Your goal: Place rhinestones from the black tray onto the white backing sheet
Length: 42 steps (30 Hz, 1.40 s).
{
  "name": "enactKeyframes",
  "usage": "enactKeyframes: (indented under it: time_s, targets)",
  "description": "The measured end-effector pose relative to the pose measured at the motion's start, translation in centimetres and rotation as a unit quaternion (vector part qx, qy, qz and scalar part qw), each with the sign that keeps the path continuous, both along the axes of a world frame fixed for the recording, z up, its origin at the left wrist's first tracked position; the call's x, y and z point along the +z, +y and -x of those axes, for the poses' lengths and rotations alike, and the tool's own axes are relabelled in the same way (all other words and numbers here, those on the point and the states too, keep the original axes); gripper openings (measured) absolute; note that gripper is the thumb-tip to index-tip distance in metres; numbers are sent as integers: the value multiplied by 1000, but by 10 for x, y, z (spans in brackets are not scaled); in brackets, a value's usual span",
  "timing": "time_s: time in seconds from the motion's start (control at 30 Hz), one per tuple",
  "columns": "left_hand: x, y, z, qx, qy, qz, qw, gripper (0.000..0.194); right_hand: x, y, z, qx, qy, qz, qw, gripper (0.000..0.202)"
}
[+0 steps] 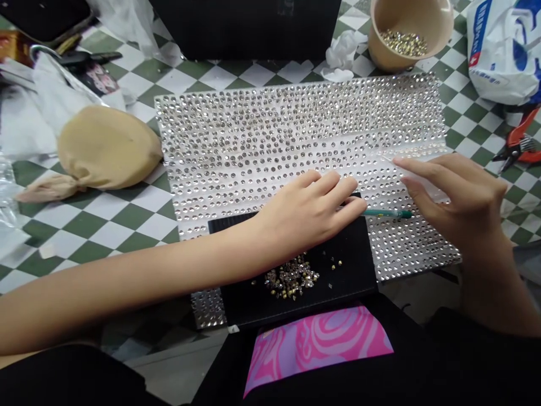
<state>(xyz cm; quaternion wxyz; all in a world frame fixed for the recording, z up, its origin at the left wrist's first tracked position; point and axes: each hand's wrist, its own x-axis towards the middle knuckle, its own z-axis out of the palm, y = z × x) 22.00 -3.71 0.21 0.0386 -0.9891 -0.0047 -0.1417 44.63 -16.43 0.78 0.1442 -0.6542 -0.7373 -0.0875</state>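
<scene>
The table (141, 217) has a cover of green and white diamonds; on it lies the wide sheet of rhinestones (270, 135), with many rows of shiny stones over its white surface; beyond the sheet there is a dark object (249, 28), cut by the upper edge of the view; over the near part of the sheet lies the black pad (350, 265).

The left hand (313, 206) is above the pad, palm down, with its fingers bent and close together; the green pen (389, 213) comes out beside its fingertips and reaches over the sheet, but how firmly it is held I cannot tell; the right hand (456, 197) is at the right part of the sheet, its index finger stretched and its thumb apart, with a moderate gap between them.

The tan bag (110, 148), with a twisted end, lies left of the sheet; the white and blue packet (505, 53) is at the far right; the bowl (380, 48), with small stones inside, stands beyond the sheet; the red-handled cutters (524, 144) lie below the packet; the pile of loose stones (291, 276) rests on the pad, with a few single ones apart.
</scene>
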Motion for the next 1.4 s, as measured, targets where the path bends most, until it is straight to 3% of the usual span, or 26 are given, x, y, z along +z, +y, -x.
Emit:
enactKeyframes:
  time_s: [0.3, 1.4]
  targets:
    - [-1, -1, 1, -1, 9, 9, 1000, 12, -5, 3, -1, 9, 42, -15, 999, 44]
    - [0, 0, 1, -3, 12, 16, 1000, 13, -1, 2, -4, 24, 17, 0, 1000, 42]
